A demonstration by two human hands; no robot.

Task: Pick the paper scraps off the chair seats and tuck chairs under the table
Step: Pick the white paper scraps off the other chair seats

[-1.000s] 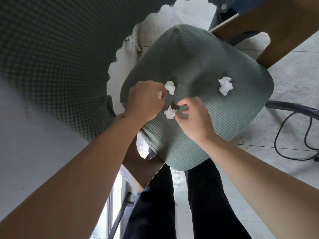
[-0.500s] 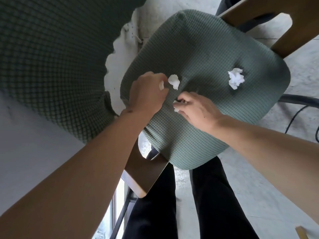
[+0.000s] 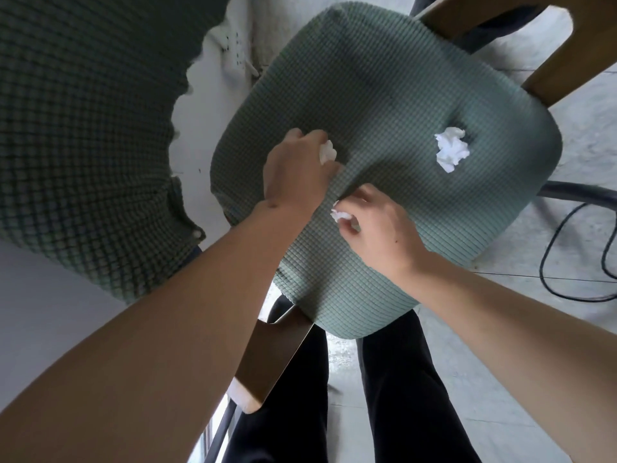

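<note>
A green quilted chair seat (image 3: 384,78) fills the middle of the head view. My left hand (image 3: 295,165) rests on the seat with its fingers closed on a white paper scrap (image 3: 327,152). Just below it, my right hand (image 3: 380,222) pinches another small white paper scrap (image 3: 340,215) between thumb and fingers. A third, larger crumpled scrap (image 3: 450,152) lies loose on the right part of the seat, apart from both hands.
The chair's green quilted backrest (image 3: 83,128) looms at the left. Wooden chair frame parts (image 3: 551,71) show at the top right and below the seat (image 3: 273,355). A black cable (image 3: 554,262) loops on the concrete floor at the right. My dark-trousered legs (image 3: 400,396) stand below.
My left hand has closed on the scrap that lay by its fingertips. My right hand has lifted the small scrap off the seat into a pinch.
</note>
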